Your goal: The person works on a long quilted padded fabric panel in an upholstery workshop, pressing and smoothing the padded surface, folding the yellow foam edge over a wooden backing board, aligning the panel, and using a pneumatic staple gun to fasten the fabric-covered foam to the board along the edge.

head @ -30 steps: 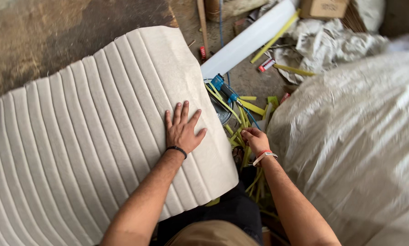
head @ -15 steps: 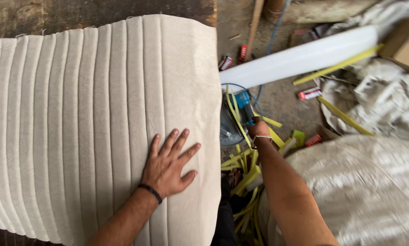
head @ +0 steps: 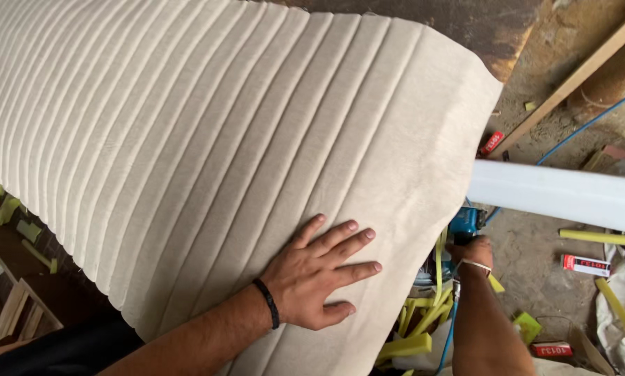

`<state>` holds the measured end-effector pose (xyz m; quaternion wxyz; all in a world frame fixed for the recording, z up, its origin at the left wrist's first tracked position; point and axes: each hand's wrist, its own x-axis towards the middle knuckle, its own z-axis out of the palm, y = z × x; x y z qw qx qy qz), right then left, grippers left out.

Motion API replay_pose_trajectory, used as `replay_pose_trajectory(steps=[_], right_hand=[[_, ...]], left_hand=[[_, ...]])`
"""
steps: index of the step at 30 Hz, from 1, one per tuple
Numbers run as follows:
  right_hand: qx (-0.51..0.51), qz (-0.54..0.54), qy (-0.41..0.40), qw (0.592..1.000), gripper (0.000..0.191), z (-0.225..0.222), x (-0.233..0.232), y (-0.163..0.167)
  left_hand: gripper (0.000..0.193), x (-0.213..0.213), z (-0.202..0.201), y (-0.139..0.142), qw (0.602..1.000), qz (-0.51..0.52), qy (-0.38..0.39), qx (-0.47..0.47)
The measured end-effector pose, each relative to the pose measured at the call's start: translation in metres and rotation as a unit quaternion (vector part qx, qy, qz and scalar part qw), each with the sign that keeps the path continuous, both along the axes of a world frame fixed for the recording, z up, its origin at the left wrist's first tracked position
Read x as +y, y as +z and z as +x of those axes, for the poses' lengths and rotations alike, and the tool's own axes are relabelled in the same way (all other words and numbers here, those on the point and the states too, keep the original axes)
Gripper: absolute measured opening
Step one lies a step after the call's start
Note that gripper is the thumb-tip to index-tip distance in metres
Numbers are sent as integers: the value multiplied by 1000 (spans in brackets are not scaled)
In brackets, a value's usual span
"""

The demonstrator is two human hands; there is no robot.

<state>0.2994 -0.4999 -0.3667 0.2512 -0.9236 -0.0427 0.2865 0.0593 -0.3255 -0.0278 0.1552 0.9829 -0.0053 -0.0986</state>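
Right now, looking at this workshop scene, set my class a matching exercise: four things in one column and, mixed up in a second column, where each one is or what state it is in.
Column one:
1. left hand
2. right hand
3. white tube
4. yellow foam offcuts

Column two:
A. lies across the right side, above the floor
B. pressed flat, fingers spread, on the ribbed beige panel
C. piled on the floor below the panel's edge
D. down beside the panel's edge, at a blue tool

Pairs: 1-B, 2-D, 3-A, 4-C
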Motion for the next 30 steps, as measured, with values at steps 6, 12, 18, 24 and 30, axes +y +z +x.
replay_pose_trajectory(steps=[6,12,18,24,30], right_hand=[[163,80,-67,981,46,-57,-16,69],[185,202,-329,904,41,-214,-68,144],[0,117,-264,957,34,-369,-59,247],[-146,64,-285,945,28,-604,128,281],[-190,117,-216,951,24,-639,142,365]], left_hand=[[73,15,-11,21,1000,-1,-26,-10],[63,45,-44,63,990,-112,-85,29],[73,199,-229,84,998,-53,-16,-30],[71,417,-470,57,985,11,166,-37],[57,540,-604,9,836,-133,505,-166]])
